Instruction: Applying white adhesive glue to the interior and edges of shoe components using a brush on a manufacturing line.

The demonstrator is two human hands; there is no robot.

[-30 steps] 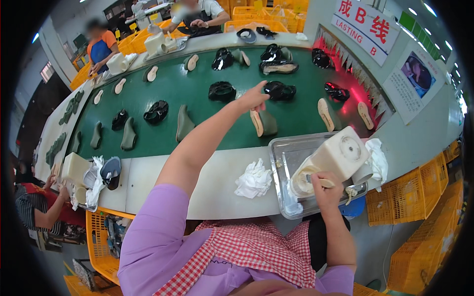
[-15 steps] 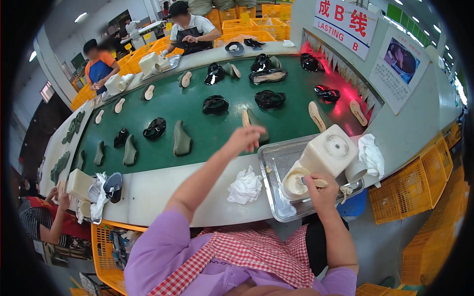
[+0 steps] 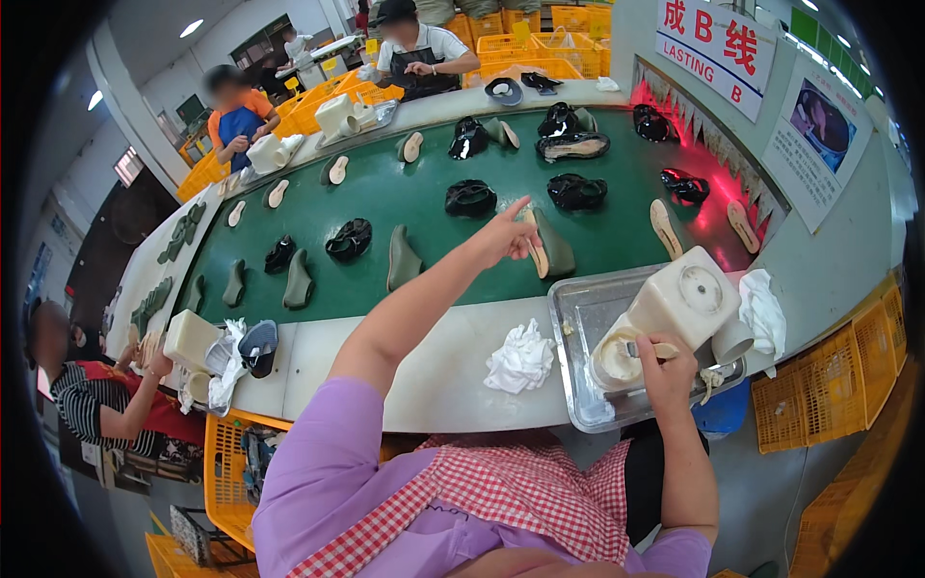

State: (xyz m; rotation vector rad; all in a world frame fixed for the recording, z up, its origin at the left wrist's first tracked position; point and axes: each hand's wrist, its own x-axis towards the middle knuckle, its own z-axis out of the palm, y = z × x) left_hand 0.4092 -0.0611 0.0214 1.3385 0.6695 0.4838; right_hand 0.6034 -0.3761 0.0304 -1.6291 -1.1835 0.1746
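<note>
Shoe last (image 3: 546, 245) seemingly touching left hand (image 3: 499, 237).

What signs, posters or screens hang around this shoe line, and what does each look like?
White sign: on the wall at the belt's far right end, rectangular, white with red lettering.
Poster: on the same wall, nearer the person, pale sheet with a dark photo at its top and small text below.
Green panel: above the poster, only a small green patch visible.
No screens or labelled packages show clearly.
</note>
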